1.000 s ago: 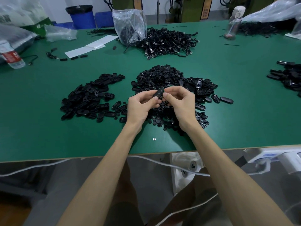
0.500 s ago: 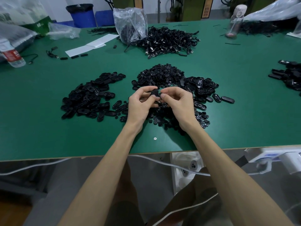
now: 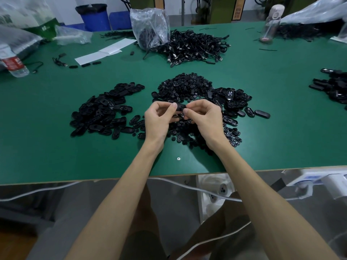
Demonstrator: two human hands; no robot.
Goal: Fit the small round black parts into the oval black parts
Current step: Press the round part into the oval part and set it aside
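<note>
Though it was tilted, the oval black plastic part (image 3: 180,106) sits level, pinched by left hand (image 3: 159,120) and right hand (image 3: 205,119) fingers (image 3: 187,110), insert seemingly seated.

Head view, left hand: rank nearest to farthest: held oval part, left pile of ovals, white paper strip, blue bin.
1. oval part, pinched at the fingertips by the left hand.
2. left pile of ovals, on the table just left of it.
3. white paper strip, farther back, left of centre.
4. blue bin, beyond the far edge.
</note>
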